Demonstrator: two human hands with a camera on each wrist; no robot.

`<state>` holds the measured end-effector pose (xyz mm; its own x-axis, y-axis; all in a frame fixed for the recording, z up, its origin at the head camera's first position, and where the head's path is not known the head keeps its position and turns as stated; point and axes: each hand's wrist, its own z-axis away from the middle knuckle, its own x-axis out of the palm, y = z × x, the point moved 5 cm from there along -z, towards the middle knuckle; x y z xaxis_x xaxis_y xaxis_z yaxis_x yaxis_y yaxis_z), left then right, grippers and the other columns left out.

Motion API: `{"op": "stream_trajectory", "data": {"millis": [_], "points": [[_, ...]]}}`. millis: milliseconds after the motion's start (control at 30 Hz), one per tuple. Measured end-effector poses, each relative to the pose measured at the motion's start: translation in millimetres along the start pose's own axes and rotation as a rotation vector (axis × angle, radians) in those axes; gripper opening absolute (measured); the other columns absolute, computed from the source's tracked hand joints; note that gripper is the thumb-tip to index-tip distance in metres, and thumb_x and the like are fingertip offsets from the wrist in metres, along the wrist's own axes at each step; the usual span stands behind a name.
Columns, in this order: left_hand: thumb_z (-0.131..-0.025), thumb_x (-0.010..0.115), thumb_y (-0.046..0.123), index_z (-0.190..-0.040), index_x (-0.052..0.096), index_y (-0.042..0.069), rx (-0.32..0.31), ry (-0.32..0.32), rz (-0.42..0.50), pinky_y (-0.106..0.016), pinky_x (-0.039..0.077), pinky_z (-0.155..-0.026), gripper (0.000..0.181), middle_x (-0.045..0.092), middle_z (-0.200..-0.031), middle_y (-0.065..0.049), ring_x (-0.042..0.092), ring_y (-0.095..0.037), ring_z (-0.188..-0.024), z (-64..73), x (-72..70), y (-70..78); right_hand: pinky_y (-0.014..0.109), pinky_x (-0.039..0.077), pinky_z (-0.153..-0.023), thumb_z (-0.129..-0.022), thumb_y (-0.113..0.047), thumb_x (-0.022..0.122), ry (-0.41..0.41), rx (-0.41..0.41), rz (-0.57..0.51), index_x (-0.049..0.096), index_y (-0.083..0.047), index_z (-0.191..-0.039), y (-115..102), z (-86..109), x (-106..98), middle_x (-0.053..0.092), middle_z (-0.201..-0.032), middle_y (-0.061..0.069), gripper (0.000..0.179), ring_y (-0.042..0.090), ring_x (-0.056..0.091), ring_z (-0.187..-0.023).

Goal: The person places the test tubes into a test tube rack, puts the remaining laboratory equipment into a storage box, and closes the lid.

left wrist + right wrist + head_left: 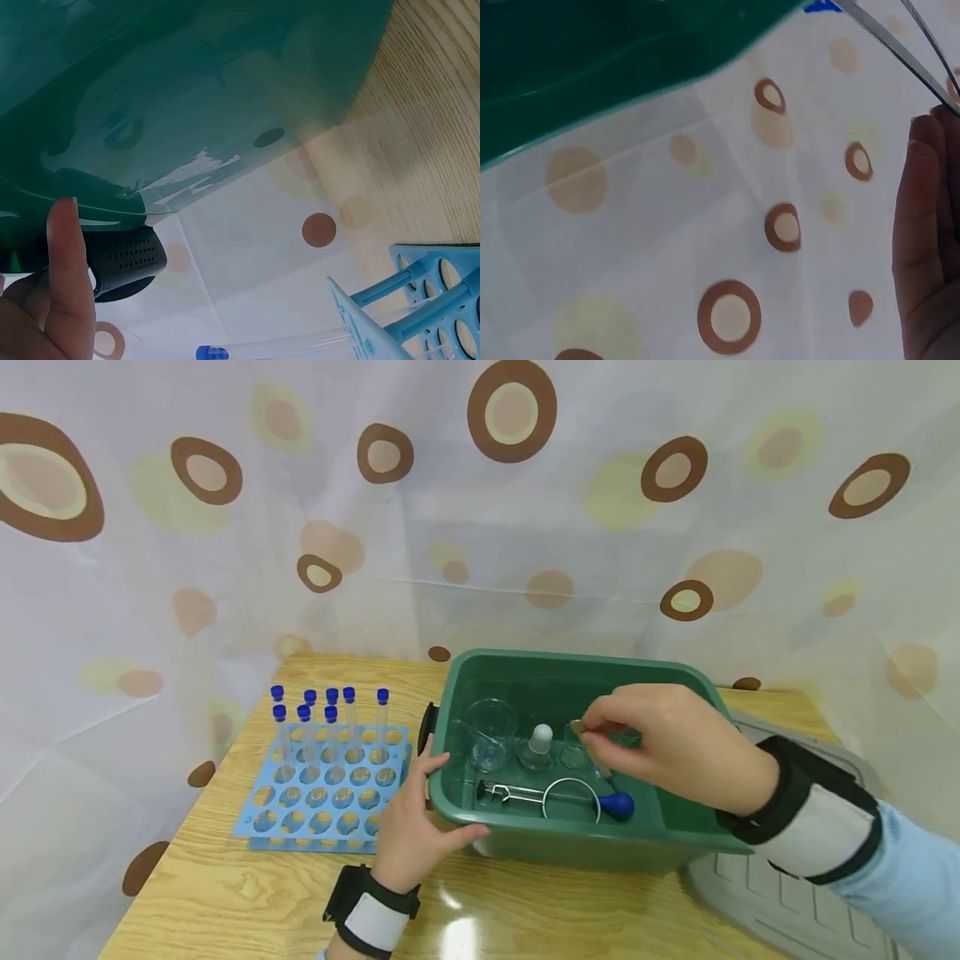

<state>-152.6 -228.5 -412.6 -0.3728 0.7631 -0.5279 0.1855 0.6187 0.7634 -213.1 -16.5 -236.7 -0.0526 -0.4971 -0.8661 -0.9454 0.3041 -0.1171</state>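
Observation:
My left hand [416, 827] grips the front left corner of a green plastic bin [555, 839], thumb along the front rim and fingers at the left side by the black handle latch [127, 259]. Above the bin's right half, my right hand [660, 739] pinches metal tweezers [900, 49] between thumb and fingers; their two thin arms show in the right wrist view. Inside the bin are a clear glass beaker [491, 718], a small glass vessel with a white cap [541, 739], a metal ring [572, 783], a metal clamp [510, 792] and a blue rubber bulb [618, 806].
A light blue rack [315, 818] left of the bin holds several clear tubes with blue caps [331, 714]. A grey plastic lid [810, 893] lies at the right, partly under the bin. A patterned curtain [480, 543] hangs behind the wooden table [225, 893].

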Motion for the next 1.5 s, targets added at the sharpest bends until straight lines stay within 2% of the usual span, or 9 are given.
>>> {"op": "stream_trajectory", "data": {"millis": [100, 233, 433, 533, 733, 867, 1100, 1367, 1500], "points": [[-0.061, 0.080, 0.055, -0.130, 0.044, 0.013, 0.020, 0.012, -0.006, -0.022, 0.049, -0.066, 0.088, 0.033, -0.150, -0.013, 0.062, -0.031, -0.104, 0.0, -0.4, -2.0, 0.019, 0.042, -0.057, -0.078, -0.005, 0.069, -0.191, 0.008, 0.026, 0.062, -0.020, -0.075, 8.3, -15.5, 35.0, 0.059, -0.070, -0.012, 0.017, 0.000, 0.046, -0.060], [-0.063, 0.074, 0.064, -0.130, 0.044, 0.013, 0.041, 0.024, -0.003, -0.027, 0.052, -0.072, 0.090, 0.033, -0.150, -0.014, 0.059, -0.033, -0.112, 1.0, -0.7, -3.3, 0.018, 0.029, -0.053, -0.081, -0.003, 0.063, -0.409, 0.005, -0.003, 0.051, -0.016, -0.064, 20.4, -26.3, 90.1, 0.039, -0.056, -0.010, 0.025, 0.001, 0.031, -0.052], [-0.064, 0.068, 0.071, -0.130, 0.045, 0.010, 0.059, 0.024, 0.028, -0.018, 0.044, -0.057, 0.093, 0.033, -0.150, -0.015, 0.063, -0.033, -0.100, -0.2, 0.0, -2.9, 0.019, 0.023, -0.047, -0.079, -0.003, 0.062, -0.659, 0.044, -0.006, 0.043, -0.016, -0.056, 29.7, -26.3, 169.8, 0.032, -0.051, -0.009, 0.032, 0.005, 0.028, -0.047], [-0.064, 0.067, 0.072, -0.130, 0.045, 0.010, 0.066, 0.024, 0.019, -0.017, 0.042, -0.055, 0.093, 0.034, -0.149, -0.015, 0.063, -0.034, -0.100, -2.2, 0.7, -1.3, 0.020, 0.024, -0.045, -0.077, -0.005, 0.064, -0.747, 0.051, 0.020, 0.039, -0.017, -0.054, 30.2, -23.0, 198.5, 0.031, -0.051, -0.009, 0.036, 0.006, 0.028, -0.046], [-0.063, 0.081, 0.051, -0.129, 0.046, 0.011, 0.092, 0.015, -0.003, -0.029, 0.052, -0.071, 0.085, 0.034, -0.149, -0.015, 0.054, -0.035, -0.119, -2.3, 4.3, 0.9, 0.022, 0.027, -0.046, -0.081, -0.010, 0.066, -0.940, 0.063, 0.026, 0.038, -0.018, -0.053, 29.3, -15.5, 236.4, 0.033, -0.052, -0.009, 0.041, 0.007, 0.030, -0.047], [-0.065, 0.074, 0.062, -0.129, 0.046, 0.012, 0.092, 0.018, -0.003, -0.034, 0.053, -0.075, 0.086, 0.033, -0.150, -0.014, 0.053, -0.034, -0.120, -1.7, 4.7, -2.0, 0.022, 0.029, -0.047, -0.081, -0.010, 0.067, -1.006, 0.063, 0.010, 0.042, -0.018, -0.054, 28.0, -15.6, 251.3, 0.037, -0.053, -0.007, 0.037, 0.007, 0.033, -0.049], [-0.063, 0.081, 0.049, -0.130, 0.045, 0.012, 0.084, 0.026, -0.021, -0.034, 0.052, -0.073, 0.085, 0.033, -0.151, -0.012, 0.054, -0.034, -0.119, -1.7, 2.0, -6.2, 0.022, 0.029, -0.047, -0.080, -0.010, 0.066, -1.005, 0.022, 0.028, 0.043, -0.017, -0.055, 26.3, -19.8, 267.0, 0.039, -0.055, -0.007, 0.035, 0.007, 0.032, -0.050], [-0.062, 0.081, 0.049, -0.129, 0.046, 0.013, 0.062, 0.026, -0.019, -0.028, 0.051, -0.069, 0.084, 0.033, -0.151, -0.010, 0.055, -0.033, -0.117, -1.5, 1.0, -6.6, 0.024, 0.033, -0.049, -0.080, -0.014, 0.068, -1.015, 0.060, 0.044, 0.048, -0.018, -0.057, 29.5, -19.7, 280.3, 0.047, -0.057, -0.006, 0.031, 0.008, 0.037, -0.051], [-0.061, 0.083, 0.046, -0.130, 0.046, 0.012, 0.046, 0.019, -0.013, -0.033, 0.052, -0.075, 0.085, 0.032, -0.151, -0.009, 0.053, -0.031, -0.121, -0.8, 1.2, -5.5, 0.024, 0.040, -0.056, -0.082, -0.019, 0.067, -1.007, 0.122, 0.017, 0.055, -0.019, -0.062, 32.9, -18.7, 288.5, 0.055, -0.063, -0.005, 0.023, 0.008, 0.044, -0.057]]}}
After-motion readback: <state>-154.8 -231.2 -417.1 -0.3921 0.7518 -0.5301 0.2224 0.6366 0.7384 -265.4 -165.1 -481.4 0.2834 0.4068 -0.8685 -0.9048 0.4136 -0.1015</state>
